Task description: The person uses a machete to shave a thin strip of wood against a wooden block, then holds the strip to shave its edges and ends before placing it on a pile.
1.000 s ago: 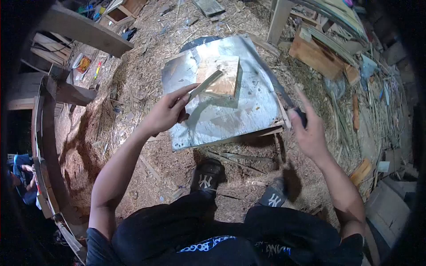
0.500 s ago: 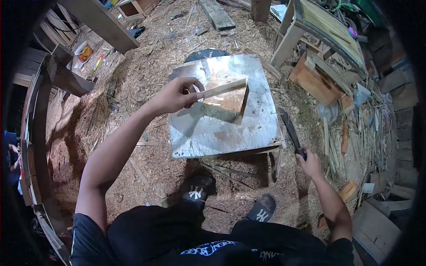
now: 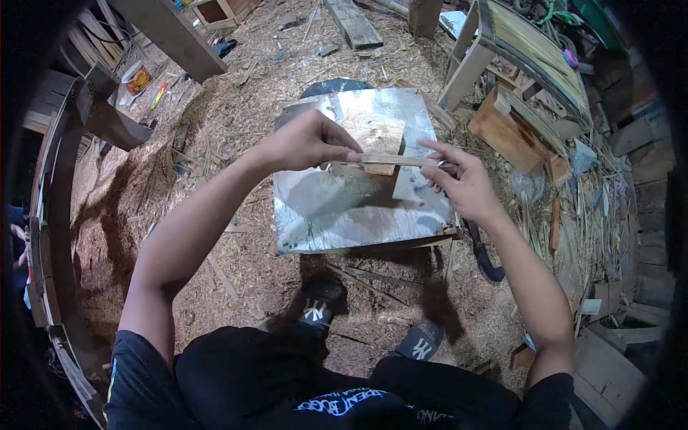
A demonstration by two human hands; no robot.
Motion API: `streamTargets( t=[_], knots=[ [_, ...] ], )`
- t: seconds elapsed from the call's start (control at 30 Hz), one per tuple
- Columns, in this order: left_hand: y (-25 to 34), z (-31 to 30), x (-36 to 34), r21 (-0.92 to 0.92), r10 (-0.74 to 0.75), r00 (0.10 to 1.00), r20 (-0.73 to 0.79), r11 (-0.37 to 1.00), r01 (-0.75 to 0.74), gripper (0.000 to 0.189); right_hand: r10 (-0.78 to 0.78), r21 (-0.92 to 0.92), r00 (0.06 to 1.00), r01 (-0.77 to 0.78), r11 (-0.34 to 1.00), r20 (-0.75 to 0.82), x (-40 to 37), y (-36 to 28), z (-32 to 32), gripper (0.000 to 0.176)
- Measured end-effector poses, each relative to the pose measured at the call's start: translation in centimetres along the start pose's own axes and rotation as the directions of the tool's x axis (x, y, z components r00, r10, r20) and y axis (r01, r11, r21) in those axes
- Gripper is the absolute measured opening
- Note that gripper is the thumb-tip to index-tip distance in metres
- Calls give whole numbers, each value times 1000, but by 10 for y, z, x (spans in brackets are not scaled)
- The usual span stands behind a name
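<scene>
My left hand (image 3: pixel 312 143) pinches the left end of a thin wooden strip (image 3: pixel 390 159), held level over the work board. At the strip's right end is my right hand (image 3: pixel 462 179), thumb and fingers around the tip, the index finger raised off it. Beneath the strip a light wooden block (image 3: pixel 376 132) rests on the pale, worn board (image 3: pixel 330 222). A long dark blade tool with a curved black handle (image 3: pixel 489 265) is at the board's right edge, partly hidden by my right forearm.
Wood shavings (image 3: pixel 236 143) cover the ground. Thick posts (image 3: pixel 168 36) and a wooden frame (image 3: pixel 64 215) stand at left. To the right are a slatted panel (image 3: pixel 530 54), a brown wooden box (image 3: pixel 505 132) and scrap sticks. A plank (image 3: pixel 352 25) lies beyond the board.
My right hand has let go of the dark blade tool and come up to the strip's right end. My left hand has shifted right with the strip, now more level.
</scene>
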State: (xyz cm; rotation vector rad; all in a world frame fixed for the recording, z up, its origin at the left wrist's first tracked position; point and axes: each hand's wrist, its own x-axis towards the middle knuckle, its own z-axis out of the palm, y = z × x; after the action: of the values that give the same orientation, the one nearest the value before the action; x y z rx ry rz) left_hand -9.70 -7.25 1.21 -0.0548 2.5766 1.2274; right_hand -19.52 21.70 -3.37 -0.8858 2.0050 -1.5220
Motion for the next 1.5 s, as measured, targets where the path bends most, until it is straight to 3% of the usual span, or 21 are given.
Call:
streamTargets(
  t=[0.1, 0.17, 0.3, 0.47, 0.6, 0.67, 0.73, 1.0, 1.07, 1.1, 1.17, 1.2, 1.3, 1.37, 1.5],
  knots=[
    [-1, 1, 1, 52, 58, 998, 2, 997, -58, 25, 86, 101, 993, -94, 990, 80, 7, 1, -4, 29],
    [0, 2, -1, -205, 81, 991, 105, 977, -58, 27, 120, 174, 992, -125, 977, 39, 10, -4, -10, 23],
    [11, 0, -1, -14, 48, 989, 138, 999, -46, 32, 164, 292, 985, -140, 946, -60, 13, -18, -19, 21],
    [13, 5, 0, -273, 113, 974, 197, 960, -57, 35, 188, 324, 977, -146, 935, -104, 14, -26, -20, 23],
    [8, 3, 0, -152, 142, 971, 192, 982, -113, 34, 178, 411, 974, -106, 906, -142, 11, -21, -26, 25],
    [11, -1, -3, -185, 48, 970, 238, 983, -3, 34, 187, 439, 969, -100, 893, -160, 9, -20, -31, 25],
    [6, -3, -4, -185, 54, 974, 222, 983, -13, 34, 257, 496, 938, -113, 861, -232, 6, -19, -36, 24],
    [3, -5, 1, -222, 20, 995, 103, 975, 3, 29, 305, 536, 930, -154, 830, -205, -12, -4, -49, 20],
    [-6, -3, 8, -501, -44, 999, -27, 865, 25, 33, 349, 566, 921, -196, 801, -175, -22, -4, -47, 18],
    [-3, -2, 9, -499, -43, 999, -26, 866, 24, 33, 387, 596, 915, -249, 764, -114, -28, -5, -44, 17],
    [4, 1, 11, -783, -180, 973, -148, 623, -4, 39, 421, 624, 905, -300, 722, -53, -40, -10, -33, 15],
    [2, 2, 14, -830, -174, 974, -147, 557, -25, 43, 449, 643, 893, -331, 691, -22, -46, -14, -24, 15],
    [11, 14, 19, -888, -241, 957, -164, 458, -37, 44, 486, 668, 871, -402, 626, 69, -58, -21, 0, 20],
    [16, 20, 21, -870, -186, 974, -131, 493, -23, 45, 460, 690, 882, -398, 605, 105, -63, -26, 11, 25],
    [18, 32, 29, -843, -245, 965, -92, 536, 56, 42, 435, 684, 892, -395, 613, 124, -64, -36, 19, 28]
  ],
)
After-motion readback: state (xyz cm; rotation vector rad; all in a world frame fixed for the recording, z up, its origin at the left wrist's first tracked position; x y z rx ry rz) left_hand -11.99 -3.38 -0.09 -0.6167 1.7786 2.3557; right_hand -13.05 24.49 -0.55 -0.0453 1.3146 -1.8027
